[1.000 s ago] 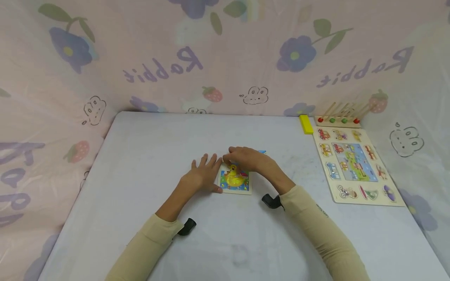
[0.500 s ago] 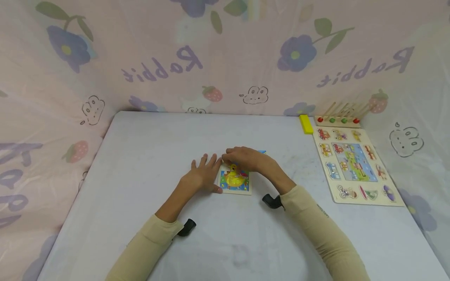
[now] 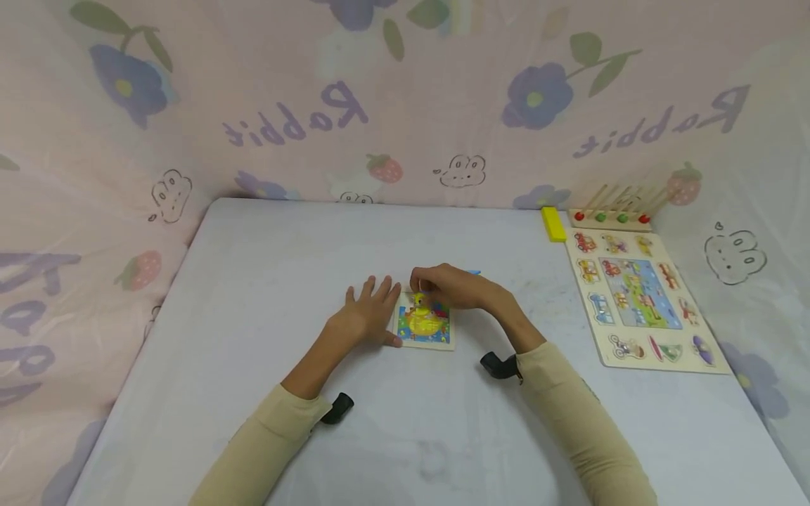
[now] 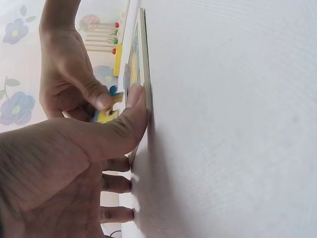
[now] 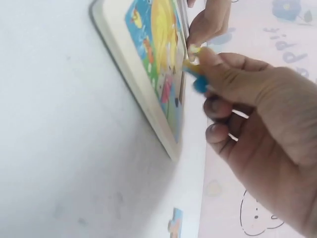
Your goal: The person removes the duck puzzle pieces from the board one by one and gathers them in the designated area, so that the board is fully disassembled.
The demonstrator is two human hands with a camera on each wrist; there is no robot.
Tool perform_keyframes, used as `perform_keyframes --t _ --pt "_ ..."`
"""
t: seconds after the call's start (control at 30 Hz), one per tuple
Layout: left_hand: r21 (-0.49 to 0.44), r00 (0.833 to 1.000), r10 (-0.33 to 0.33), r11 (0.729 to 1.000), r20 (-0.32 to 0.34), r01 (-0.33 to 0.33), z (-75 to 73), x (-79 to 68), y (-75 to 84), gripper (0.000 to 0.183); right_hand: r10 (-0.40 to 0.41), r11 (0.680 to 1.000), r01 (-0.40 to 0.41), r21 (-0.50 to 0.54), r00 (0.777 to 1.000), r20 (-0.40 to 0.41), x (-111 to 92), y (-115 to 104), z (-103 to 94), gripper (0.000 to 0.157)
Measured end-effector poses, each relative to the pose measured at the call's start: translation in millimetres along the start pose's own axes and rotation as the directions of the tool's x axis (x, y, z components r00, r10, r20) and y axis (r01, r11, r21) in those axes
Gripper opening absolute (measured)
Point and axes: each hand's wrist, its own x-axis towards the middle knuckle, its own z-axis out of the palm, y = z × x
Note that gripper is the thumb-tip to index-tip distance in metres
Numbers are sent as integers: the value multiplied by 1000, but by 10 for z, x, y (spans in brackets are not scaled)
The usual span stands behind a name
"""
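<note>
A small wooden jigsaw board (image 3: 436, 346) with a yellow duck picture lies on the white table. My left hand (image 3: 362, 316) rests at its left side, fingers spread on the tabletop. The left thumb (image 4: 135, 96) presses on the board's edge in the left wrist view. Over the board's upper part, my right hand (image 3: 452, 287) pinches a yellow and blue puzzle piece (image 4: 106, 118) between thumb and fingers. That piece shows a dark eye and is tilted up off the board. In the right wrist view, the piece's blue knob (image 5: 200, 84) sticks out below the thumb.
A loose blue puzzle piece (image 5: 175, 223) lies on the table beyond the board, partly behind my right hand in the head view. At the right stand a larger picture puzzle board (image 3: 591, 309), a yellow block (image 3: 553, 225) and a wooden peg rack (image 3: 609, 221).
My right hand has drawn slightly up and to the right from the board's top edge, with its fingertips showing more. The left hand has stayed in place.
</note>
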Motion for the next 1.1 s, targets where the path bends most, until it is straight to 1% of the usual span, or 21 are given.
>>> perform_keyframes --t 0.1,0.17,0.27,0.37,0.43,0.53,0.63,0.77,0.87,0.93,1.1 --pt "-4 1000 -1 1000 -2 1 -15 -1 -1 108 -23 1000 24 20 998 -54 -38 -10 -30 17" --pt "-13 1000 5 1000 -4 -5 -25 -8 -2 107 -24 999 26 22 996 -86 -79 -13 -58 18" --pt "-29 1000 14 999 4 -14 -40 -18 -8 106 -3 999 8 37 992 -124 -158 -15 -116 17" --pt "-33 1000 14 999 11 -13 -58 -28 -20 105 15 998 -5 56 983 -183 -247 11 -180 17" --pt "-33 1000 8 999 15 -8 -69 -27 -26 106 38 997 -22 73 972 -231 -316 56 -226 19" --pt "-39 1000 4 999 21 -3 -68 -20 -36 109 71 995 -45 91 950 -305 -444 135 -292 24" --pt "-46 1000 10 999 25 -8 -56 -12 -40 111 89 995 -70 66 926 -366 -587 223 -358 26" --pt "-51 1000 0 999 14 1 -43 -9 -43 112 94 995 -95 19 901 -423 -740 353 -441 21" --pt "-60 1000 4 998 8 -4 -38 -9 -37 111 127 991 -129 26 891 -437 -843 442 -493 18" --pt "-64 1000 15 998 6 -14 -36 -10 -28 111 163 985 -168 27 888 -429 -899 501 -517 16" --pt "-63 1000 15 998 -12 -15 -43 -25 -11 110 238 970 -239 43 898 -370 -928 664 -503 16"
